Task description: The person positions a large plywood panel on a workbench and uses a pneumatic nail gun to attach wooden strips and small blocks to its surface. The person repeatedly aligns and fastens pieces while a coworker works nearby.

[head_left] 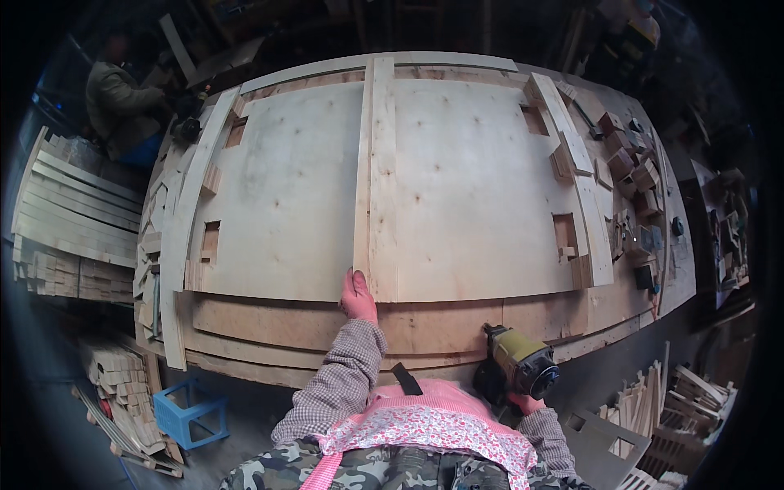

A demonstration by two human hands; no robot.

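A large pale plywood panel lies flat on the workbench in front of me. Down its middle, from far edge to near edge, runs a long narrow wooden board. My left hand is closed round the near end of that board, at the panel's front edge. At my right side, beside the bench's front edge, I hold a yellow and black nail gun. Only part of my right hand shows beneath the tool; its fingers are mostly hidden.
Wooden strips flank the panel. Wood blocks and a hammer lie at the bench's right. Stacked slats stand left; a blue plastic stool sits below. One person is at far left, another far right.
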